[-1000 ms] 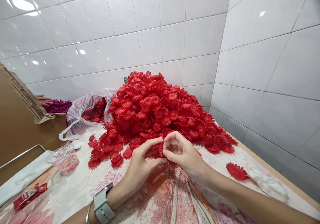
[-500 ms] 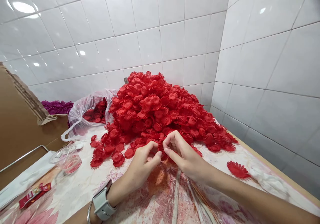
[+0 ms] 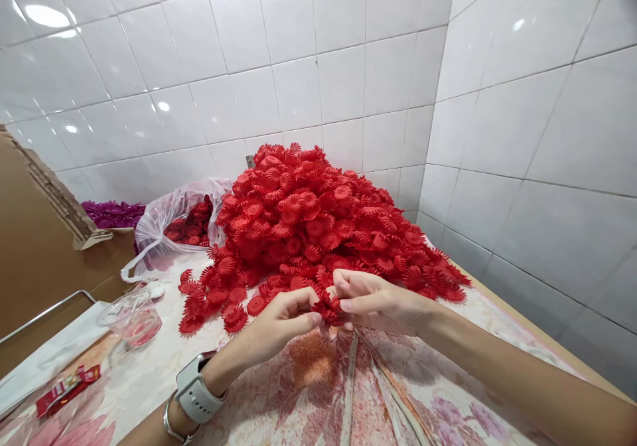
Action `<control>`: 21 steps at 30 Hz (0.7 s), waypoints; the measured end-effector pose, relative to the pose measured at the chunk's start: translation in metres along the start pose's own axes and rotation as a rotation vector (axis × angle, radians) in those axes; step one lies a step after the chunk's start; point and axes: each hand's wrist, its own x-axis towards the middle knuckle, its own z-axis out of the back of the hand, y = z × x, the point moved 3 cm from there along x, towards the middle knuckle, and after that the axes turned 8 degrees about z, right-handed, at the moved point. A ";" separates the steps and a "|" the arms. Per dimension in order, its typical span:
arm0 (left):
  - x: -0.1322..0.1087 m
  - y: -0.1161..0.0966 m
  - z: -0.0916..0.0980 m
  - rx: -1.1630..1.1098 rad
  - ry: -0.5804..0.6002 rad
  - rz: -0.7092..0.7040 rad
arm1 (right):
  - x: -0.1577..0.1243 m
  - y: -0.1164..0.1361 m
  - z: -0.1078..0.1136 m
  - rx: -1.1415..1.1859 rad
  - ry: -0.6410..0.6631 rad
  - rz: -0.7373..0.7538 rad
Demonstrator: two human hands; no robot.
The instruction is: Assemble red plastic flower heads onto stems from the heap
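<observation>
Both my hands meet in front of a large heap of red fabric flower pieces (image 3: 308, 227). Between my fingertips is a small red fabric flower (image 3: 328, 308), its petals fringed and bunched. My left hand (image 3: 286, 316), with a watch on the wrist, pinches it from the left. On the other side, my right hand (image 3: 378, 303) grips it between thumb and fingers. Some of the fingers are hidden behind the flower. Thin pale strips (image 3: 350, 386) run along the table just below my hands.
A clear plastic bag (image 3: 164, 233) with darker red pieces lies left of the heap, purple pieces (image 3: 112, 214) behind it. Further left are a clear plastic cup (image 3: 134, 320), a red wrapper (image 3: 67, 389) and a cardboard box (image 3: 44, 247). Tiled walls (image 3: 298, 94) close off the back and right.
My right hand has turned flatter and its forearm has shifted, now covering where a loose red flower piece lay on the right. The flower between my fingers shows more fully.
</observation>
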 end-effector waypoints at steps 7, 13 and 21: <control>-0.001 0.003 0.001 -0.297 0.014 0.039 | -0.001 0.000 -0.002 0.123 0.056 0.014; -0.001 0.009 0.000 -0.529 0.033 0.090 | -0.001 -0.006 -0.004 0.216 0.061 0.021; -0.008 -0.003 0.003 -0.086 0.059 0.126 | -0.002 0.012 0.003 0.165 -0.025 0.077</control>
